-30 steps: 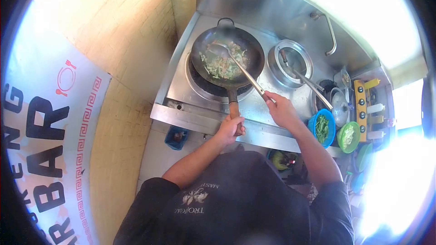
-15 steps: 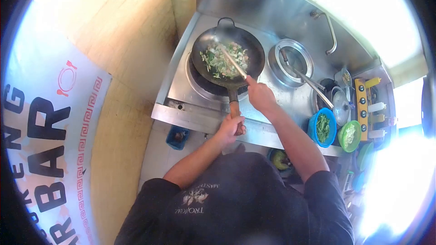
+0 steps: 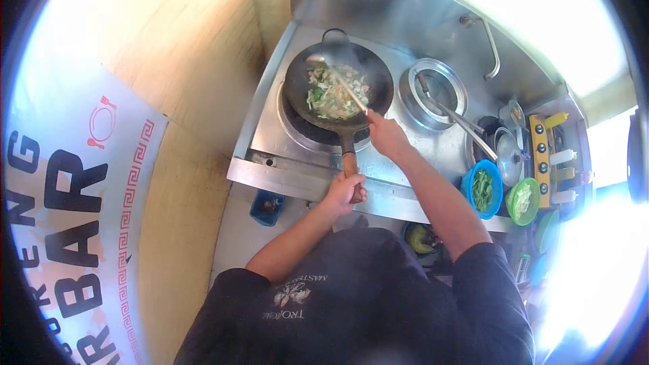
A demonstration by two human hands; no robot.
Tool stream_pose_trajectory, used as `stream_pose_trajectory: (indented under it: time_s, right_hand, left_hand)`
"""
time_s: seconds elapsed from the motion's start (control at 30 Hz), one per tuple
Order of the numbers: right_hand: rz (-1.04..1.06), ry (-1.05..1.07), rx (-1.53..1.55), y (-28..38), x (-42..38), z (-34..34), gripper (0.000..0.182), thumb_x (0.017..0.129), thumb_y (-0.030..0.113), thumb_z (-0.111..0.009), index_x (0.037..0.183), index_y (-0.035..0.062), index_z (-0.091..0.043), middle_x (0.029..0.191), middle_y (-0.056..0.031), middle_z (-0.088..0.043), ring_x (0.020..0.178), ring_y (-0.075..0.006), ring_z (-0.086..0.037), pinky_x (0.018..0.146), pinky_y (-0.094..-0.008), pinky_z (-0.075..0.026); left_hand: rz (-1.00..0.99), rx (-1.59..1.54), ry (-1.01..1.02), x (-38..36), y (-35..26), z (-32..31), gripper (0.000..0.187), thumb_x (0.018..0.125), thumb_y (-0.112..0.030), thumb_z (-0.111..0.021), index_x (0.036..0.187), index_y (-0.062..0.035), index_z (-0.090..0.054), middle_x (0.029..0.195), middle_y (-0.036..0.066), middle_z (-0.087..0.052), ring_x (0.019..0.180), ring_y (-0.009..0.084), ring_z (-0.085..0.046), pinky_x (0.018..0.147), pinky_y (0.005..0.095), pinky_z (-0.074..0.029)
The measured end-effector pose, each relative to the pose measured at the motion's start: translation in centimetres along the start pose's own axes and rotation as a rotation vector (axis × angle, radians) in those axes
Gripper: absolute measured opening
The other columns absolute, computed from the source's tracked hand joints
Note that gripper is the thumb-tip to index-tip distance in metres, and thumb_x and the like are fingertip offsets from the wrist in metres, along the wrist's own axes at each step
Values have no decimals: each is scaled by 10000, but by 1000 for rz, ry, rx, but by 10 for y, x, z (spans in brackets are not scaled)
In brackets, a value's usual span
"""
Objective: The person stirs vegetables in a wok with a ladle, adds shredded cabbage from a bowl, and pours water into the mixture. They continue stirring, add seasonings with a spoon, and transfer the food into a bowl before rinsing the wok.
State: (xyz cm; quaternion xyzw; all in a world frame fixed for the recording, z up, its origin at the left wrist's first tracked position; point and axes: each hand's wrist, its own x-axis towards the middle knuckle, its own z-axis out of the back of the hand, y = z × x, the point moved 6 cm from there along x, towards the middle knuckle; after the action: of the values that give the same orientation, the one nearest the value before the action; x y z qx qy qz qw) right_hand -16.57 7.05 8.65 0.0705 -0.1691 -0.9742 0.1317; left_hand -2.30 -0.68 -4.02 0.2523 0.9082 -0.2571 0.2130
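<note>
A dark wok (image 3: pixel 375 71) rests over the left burner of the steel stove, with chopped greens and pale pieces (image 3: pixel 328 100) inside it. My left hand (image 3: pixel 345 192) is closed around the wok's wooden handle (image 3: pixel 349 165). In my right hand (image 3: pixel 387 136) is the shaft of a metal wok ladle (image 3: pixel 348 89), which slants across the food. The ladle's head lies near the wok's far left wall, above the food. Faint steam blurs part of the wok.
Right of the wok stands a round steel pot (image 3: pixel 454 81) with a long-handled utensil (image 3: pixel 466 125) across it. A blue basket (image 3: pixel 498 186) of leaves and a green basket (image 3: pixel 534 192) sit at the right edge. A faucet (image 3: pixel 493 51) juts from the back wall.
The ladle's head has moved up and left to the wok's far side. The food has gathered more toward the middle. My left hand stays on the handle.
</note>
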Motion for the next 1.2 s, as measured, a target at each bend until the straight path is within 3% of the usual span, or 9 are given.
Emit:
stream_pose_trajectory:
  time_s: [0.13,0.27,0.37,0.43,0.63,0.77,0.9,1.03,1.2]
  right_hand:
    - [53,9,75,-11,-38,46,281,887,189,-502,1139,144,-617,894,-208,-655,828,-401,-629,759,-493,-499]
    - [11,12,137,-5,-93,88,288,891,189,-502,1150,132,-614,899,-211,-655,846,-373,-639,755,-475,-502]
    - [69,61,149,-5,-115,89,314,894,186,-505,1194,148,-592,890,-206,-651,833,-365,-647,739,-478,-508]
    - [-53,245,-397,-9,-120,67,362,903,178,-491,1261,180,-545,891,-186,-633,800,-358,-650,707,-475,-521]
    - [-29,115,-493,-25,-87,81,391,912,154,-446,1289,227,-516,922,-162,-617,778,-348,-652,660,-447,-539]
    - [-15,105,-590,-19,-103,142,384,905,152,-454,1266,251,-539,906,-152,-618,789,-334,-657,678,-447,-537]
    - [-19,195,-667,-23,-104,144,386,905,148,-446,1263,256,-541,911,-136,-621,796,-329,-658,697,-455,-535]
    - [-82,143,-454,-36,-78,96,338,886,162,-492,1205,205,-594,903,-151,-653,837,-334,-651,729,-448,-518]
    - [20,60,9,-43,-88,132,295,873,172,-561,1144,85,-635,995,-166,-669,902,-336,-644,805,-393,-496]
  left_hand:
    - [-3,-25,34,2,2,-1,371,823,-37,-607,1122,-74,-390,742,54,-496,566,186,-529,481,370,-467]
    - [-10,-53,32,-1,1,-4,359,826,-32,-604,1111,-77,-392,744,56,-498,562,190,-533,473,369,-466]
    - [-7,-12,-17,-5,-1,-7,227,842,-75,-603,1003,-106,-445,714,25,-494,544,163,-512,479,355,-450]
    - [1,-6,-43,-7,-1,-7,244,842,-72,-601,1022,-103,-439,716,26,-493,545,163,-510,479,354,-448]
    - [-6,-9,-14,-4,-1,-2,267,842,-70,-603,1049,-102,-437,728,33,-499,551,166,-512,482,354,-448]
    - [-2,-14,-31,-11,-4,-3,270,846,-68,-598,1054,-101,-431,729,33,-494,550,167,-511,481,358,-449]
    - [-3,-3,-23,-9,-6,-2,280,846,-66,-598,1065,-97,-425,731,34,-488,554,171,-514,477,359,-447]
    - [-3,10,-24,-3,-2,0,311,845,-59,-595,1093,-93,-411,736,38,-484,563,174,-518,472,360,-446]
    - [-6,25,-25,-8,-5,3,347,844,-55,-590,1127,-91,-392,738,42,-482,565,175,-516,470,355,-445]
